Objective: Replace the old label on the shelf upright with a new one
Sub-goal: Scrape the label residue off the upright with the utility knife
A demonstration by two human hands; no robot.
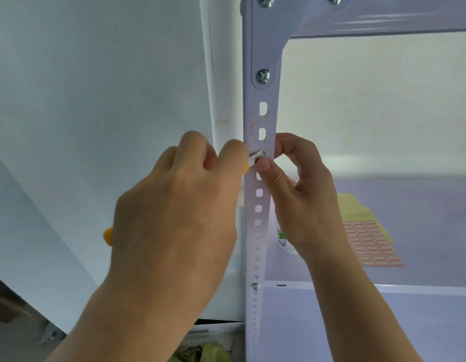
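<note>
The left hand [174, 205] is gripping a yellow-handled tool [108, 236] against the shelf upright [260, 121]. The right hand [302, 194] is pinching that upright — thumb touching the crumpled old label [256, 154].

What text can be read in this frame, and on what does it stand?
Nothing legible.
Bottle: green print, too blurred to read.
Label sheet: red-framed stickers, any writing too small to tell.
Upright: scraped residue only, no text.
</note>
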